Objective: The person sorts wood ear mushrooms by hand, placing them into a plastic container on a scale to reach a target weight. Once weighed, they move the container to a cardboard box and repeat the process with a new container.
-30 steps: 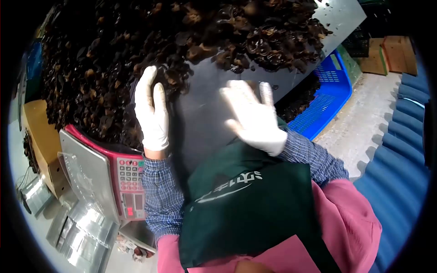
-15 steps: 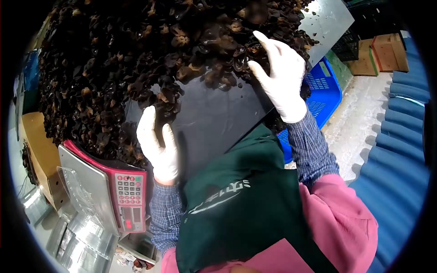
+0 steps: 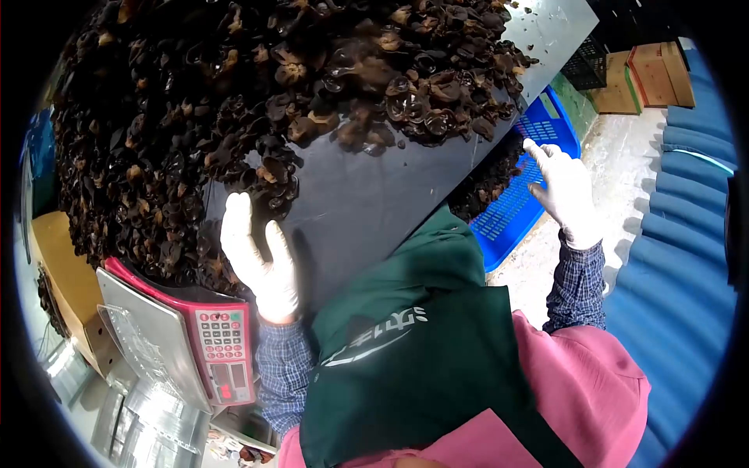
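A big heap of dark brown, wet-looking fungus-like pieces (image 3: 172, 117) covers most of the dark table (image 3: 367, 195). My left hand (image 3: 261, 257), in a white glove, is beside the heap's near edge with fingers and thumb apart and nothing held. My right hand (image 3: 563, 191), also gloved in white, is over the blue perforated basket (image 3: 511, 210), to the right of the table. Its thumb and fingers are apart and hold nothing visible. More dark pieces (image 3: 488, 187) lie in the basket near the table edge.
A red and grey digital scale (image 3: 222, 339) stands at the lower left, near a cardboard box (image 3: 70, 273). At the upper right are a metal sheet (image 3: 546, 39), a black crate (image 3: 585, 66) and wooden boxes (image 3: 659, 74). Blue corrugated material (image 3: 671, 312) runs down the right.
My right hand has moved from above the heap, right and down to over the blue basket. My left hand has shifted slightly left, still with its fingers apart.
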Motion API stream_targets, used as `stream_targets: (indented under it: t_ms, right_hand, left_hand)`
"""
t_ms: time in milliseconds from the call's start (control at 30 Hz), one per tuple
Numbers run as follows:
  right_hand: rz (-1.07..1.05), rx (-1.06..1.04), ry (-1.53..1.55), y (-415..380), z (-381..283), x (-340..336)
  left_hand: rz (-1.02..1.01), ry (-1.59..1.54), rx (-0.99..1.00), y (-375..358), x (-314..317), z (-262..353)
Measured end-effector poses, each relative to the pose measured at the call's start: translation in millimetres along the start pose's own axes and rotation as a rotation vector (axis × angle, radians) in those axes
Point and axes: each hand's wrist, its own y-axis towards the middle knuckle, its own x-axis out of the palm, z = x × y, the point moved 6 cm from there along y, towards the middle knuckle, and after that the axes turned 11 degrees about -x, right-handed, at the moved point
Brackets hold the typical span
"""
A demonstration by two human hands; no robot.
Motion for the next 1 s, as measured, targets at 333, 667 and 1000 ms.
stream_targets:
  t_ms: [333, 667, 1000]
  right_hand:
    - [0.402, -0.104, 0.182, 90, -46, -25]
    - [0.333, 0.277, 0.952, 82, 5, 7]
    - [0.145, -0.094, 0.205, 38, 0, -6]
  left_hand:
    - [0.039, 0.047, 0.01, 2, -9, 0]
    - [0.08, 0.053, -0.024, 2, -13, -7]
    - [0.083, 0.072, -0.009, 7, -14, -8]
